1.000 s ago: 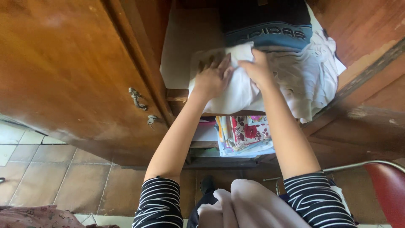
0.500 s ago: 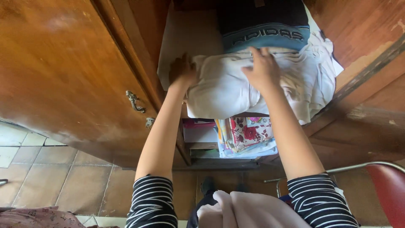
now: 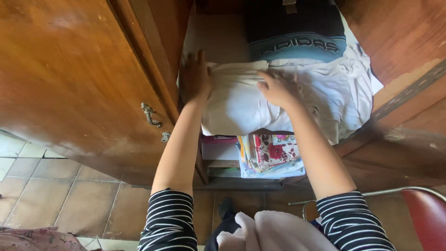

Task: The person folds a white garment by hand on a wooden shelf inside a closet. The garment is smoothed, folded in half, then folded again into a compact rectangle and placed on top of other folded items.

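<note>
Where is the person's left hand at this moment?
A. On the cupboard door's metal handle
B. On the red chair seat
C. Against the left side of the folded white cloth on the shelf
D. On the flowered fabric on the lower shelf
C: the left hand presses flat against the left side of the folded white cloth, while the right hand rests on top of it.

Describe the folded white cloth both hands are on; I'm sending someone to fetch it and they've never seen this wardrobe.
Inside the open wooden wardrobe, look at the upper shelf. The folded white cloth lies at its front, left hand at its side, right hand on top. Unlike the crumpled white fabric beside it and the dark blue garment behind, it is smooth and neatly folded.
</note>
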